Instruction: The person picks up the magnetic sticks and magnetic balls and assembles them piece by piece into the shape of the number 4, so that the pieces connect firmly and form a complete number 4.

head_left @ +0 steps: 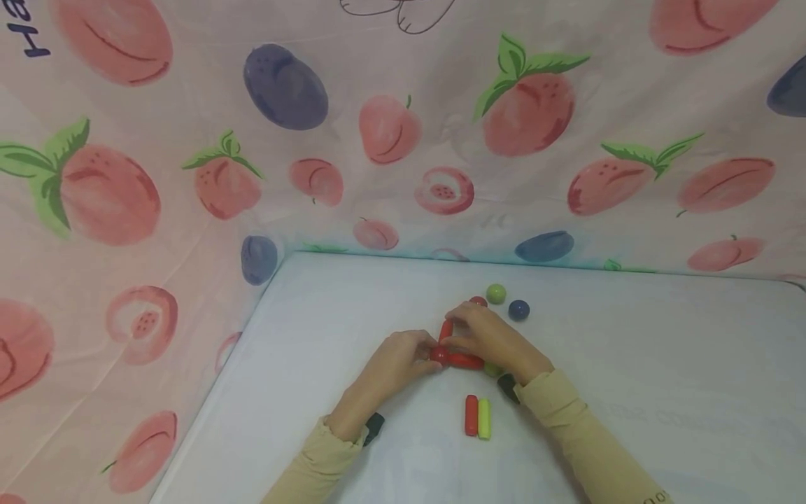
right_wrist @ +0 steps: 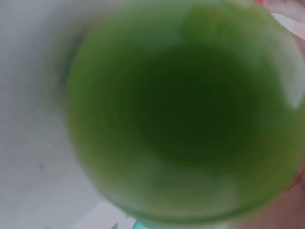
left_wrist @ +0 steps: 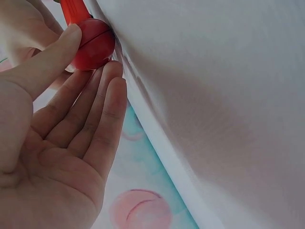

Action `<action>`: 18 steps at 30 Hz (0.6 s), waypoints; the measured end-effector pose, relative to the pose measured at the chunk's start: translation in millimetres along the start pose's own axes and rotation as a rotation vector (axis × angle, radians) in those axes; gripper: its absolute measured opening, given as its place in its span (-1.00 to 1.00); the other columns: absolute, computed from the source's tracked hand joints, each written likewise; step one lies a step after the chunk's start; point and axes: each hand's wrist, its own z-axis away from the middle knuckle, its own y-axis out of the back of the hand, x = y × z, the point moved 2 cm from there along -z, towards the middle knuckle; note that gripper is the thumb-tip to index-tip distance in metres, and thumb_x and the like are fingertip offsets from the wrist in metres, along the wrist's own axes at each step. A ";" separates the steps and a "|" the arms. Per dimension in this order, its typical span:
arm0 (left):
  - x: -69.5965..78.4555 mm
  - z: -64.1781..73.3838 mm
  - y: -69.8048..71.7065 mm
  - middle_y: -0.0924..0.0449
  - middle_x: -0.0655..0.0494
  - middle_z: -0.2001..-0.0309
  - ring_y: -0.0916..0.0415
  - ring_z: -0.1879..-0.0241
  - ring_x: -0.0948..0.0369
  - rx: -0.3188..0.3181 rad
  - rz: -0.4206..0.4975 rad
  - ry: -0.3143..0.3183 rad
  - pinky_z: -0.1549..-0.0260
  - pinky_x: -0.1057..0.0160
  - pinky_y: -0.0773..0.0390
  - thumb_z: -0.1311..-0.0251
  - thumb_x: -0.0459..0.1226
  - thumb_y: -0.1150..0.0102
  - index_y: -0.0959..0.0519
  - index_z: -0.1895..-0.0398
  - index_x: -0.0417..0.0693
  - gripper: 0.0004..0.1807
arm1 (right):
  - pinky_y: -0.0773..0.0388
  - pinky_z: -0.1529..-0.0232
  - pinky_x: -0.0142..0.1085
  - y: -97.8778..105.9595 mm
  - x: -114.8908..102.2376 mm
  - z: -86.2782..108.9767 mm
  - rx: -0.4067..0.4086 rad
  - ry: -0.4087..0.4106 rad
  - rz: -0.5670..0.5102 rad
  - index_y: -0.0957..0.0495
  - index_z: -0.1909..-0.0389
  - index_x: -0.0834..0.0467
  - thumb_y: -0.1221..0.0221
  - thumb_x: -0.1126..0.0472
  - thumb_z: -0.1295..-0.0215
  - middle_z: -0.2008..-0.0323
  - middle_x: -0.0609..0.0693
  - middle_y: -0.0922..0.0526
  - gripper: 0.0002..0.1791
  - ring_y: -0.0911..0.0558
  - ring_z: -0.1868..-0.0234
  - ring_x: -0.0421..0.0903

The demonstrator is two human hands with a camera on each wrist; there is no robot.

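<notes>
Nearby, a loose red rod (head_left: 471, 416) and a yellow rod (head_left: 484, 419) lie side by side on the white table (head_left: 343, 297). Beyond, the left hand (head_left: 395, 360) pinches a red ball (head_left: 441, 356); the right hand (head_left: 494, 337), fingers bent, pinches an upper red rod (head_left: 446, 329) meeting that ball. A lower red rod (head_left: 466, 361) runs toward a green ball (head_left: 492, 369). Farther sit a lime ball (head_left: 496, 293) and a blue ball (head_left: 519, 310).

A person wears a tan long-sleeved top, its left sleeve (head_left: 308, 462) and right sleeve (head_left: 582, 434) in matching plain fabric, creased along the forearms and gathered at the left cuff (head_left: 340, 437) and right cuff (head_left: 541, 395). Dark, rounded lettering (head_left: 657, 498), partly cropped, marks the right sleeve. A small black left wrist device (head_left: 374, 428) and a similar right wrist device (head_left: 507, 387) sit beside bare hands, the left hand's (left_wrist: 66, 167) palm finely lined.
</notes>
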 end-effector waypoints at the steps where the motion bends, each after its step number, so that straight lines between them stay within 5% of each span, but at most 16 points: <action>1: 0.3 0.1 0.2 -0.72 0.19 0.21 -0.61 0.20 0.28 0.000 0.000 0.002 0.10 0.31 -0.63 -0.13 -0.20 -0.43 -0.67 0.04 -0.03 -0.67 | -0.57 -0.16 -0.09 -0.2 0.4 0.0 -0.002 -0.001 -0.005 -0.60 -0.11 0.19 -0.44 0.07 -0.14 0.05 0.01 -0.67 -0.47 -0.60 -0.05 -0.01; 18: 0.1 -0.2 -0.4 -0.73 0.15 0.15 -0.64 0.14 0.25 -0.003 -0.016 -0.007 0.03 0.28 -0.62 -0.12 -0.22 -0.43 -0.67 -0.01 -0.06 -0.63 | -0.56 -0.17 -0.09 -3.3 1.2 -2.3 -0.009 0.038 0.002 -0.62 -0.06 0.19 -0.40 0.14 -0.18 0.10 -0.01 -0.69 -0.57 -0.61 -0.03 -0.03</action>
